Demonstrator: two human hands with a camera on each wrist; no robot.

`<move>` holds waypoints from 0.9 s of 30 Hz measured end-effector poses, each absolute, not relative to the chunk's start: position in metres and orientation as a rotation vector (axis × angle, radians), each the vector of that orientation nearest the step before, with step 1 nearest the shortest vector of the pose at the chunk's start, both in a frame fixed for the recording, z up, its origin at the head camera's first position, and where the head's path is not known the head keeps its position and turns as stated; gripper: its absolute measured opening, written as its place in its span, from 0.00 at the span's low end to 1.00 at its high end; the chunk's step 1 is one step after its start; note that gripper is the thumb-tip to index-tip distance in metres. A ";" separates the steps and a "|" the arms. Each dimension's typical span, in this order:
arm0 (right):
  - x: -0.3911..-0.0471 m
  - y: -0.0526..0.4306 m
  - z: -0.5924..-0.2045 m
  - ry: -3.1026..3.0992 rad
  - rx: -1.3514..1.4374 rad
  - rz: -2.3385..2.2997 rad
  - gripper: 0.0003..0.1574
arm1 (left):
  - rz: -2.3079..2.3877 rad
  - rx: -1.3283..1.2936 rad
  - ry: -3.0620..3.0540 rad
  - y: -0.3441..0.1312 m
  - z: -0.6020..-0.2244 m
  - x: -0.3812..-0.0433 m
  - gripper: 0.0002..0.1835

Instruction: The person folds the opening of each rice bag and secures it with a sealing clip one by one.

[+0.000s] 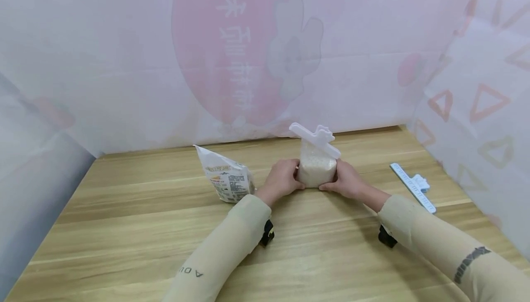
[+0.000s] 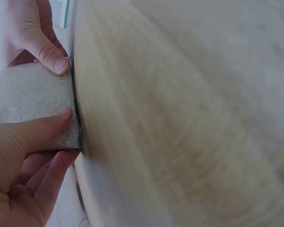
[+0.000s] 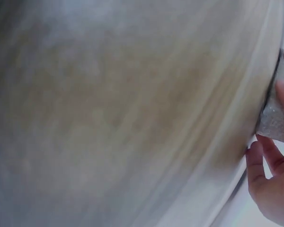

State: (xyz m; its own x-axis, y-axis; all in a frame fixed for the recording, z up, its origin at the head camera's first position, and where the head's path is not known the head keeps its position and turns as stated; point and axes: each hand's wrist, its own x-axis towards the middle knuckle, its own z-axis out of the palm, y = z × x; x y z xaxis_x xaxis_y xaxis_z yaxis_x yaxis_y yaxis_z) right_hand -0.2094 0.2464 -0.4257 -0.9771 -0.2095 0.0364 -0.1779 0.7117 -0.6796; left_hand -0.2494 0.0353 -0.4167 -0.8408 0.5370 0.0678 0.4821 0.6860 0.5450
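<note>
A clear bag of white rice (image 1: 316,169) stands upright on the table, its top closed by a pale bag clip (image 1: 313,139) that slants down to the right. My left hand (image 1: 282,178) grips the bag's lower left side, thumb on the front face and fingers around behind. On the opposite side my right hand (image 1: 349,180) holds it the same way near the base. Close up in the left wrist view, both thumbs press the rice bag (image 2: 28,92) along its bottom edge. The right wrist view catches only a corner of the bag (image 3: 274,118).
Left of my left hand stands a white printed packet (image 1: 225,177) with a pointed top. A light blue bag clip (image 1: 413,188) lies on the wooden table (image 1: 136,228) at the right. Printed white sheets (image 1: 124,62) hang behind the table and at its sides.
</note>
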 end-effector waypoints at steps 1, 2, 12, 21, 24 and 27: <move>-0.209 0.248 -0.425 2.858 -0.332 -1.130 0.46 | 0.865 0.848 2.784 0.035 -0.416 -0.249 0.20; -0.209 0.249 -0.424 2.846 -0.340 -1.135 0.47 | 0.870 0.843 2.772 0.036 -0.415 -0.248 0.20; -0.206 0.259 -0.419 2.800 -0.352 -1.163 0.53 | 1.042 0.784 2.632 0.031 -0.411 -0.246 0.31; -0.190 0.265 -0.409 2.782 -0.308 -1.246 0.40 | 1.133 0.747 2.565 0.018 -0.404 -0.231 0.39; -0.181 0.269 -0.407 2.770 -0.299 -1.291 0.40 | 1.092 0.674 2.596 0.010 -0.401 -0.218 0.41; -0.170 0.272 -0.404 2.777 -0.274 -1.314 0.41 | 1.053 0.616 2.617 0.003 -0.398 -0.203 0.42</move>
State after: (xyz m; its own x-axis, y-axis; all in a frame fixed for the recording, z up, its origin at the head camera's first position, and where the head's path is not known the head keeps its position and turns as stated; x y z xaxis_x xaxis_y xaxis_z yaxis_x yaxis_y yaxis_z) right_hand -0.1703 0.2724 -0.4035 -0.9826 -0.1839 0.0243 -0.1354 0.6216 -0.7715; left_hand -0.2033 0.0026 -0.3976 -0.8785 0.4719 -0.0748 0.2886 0.6489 0.7041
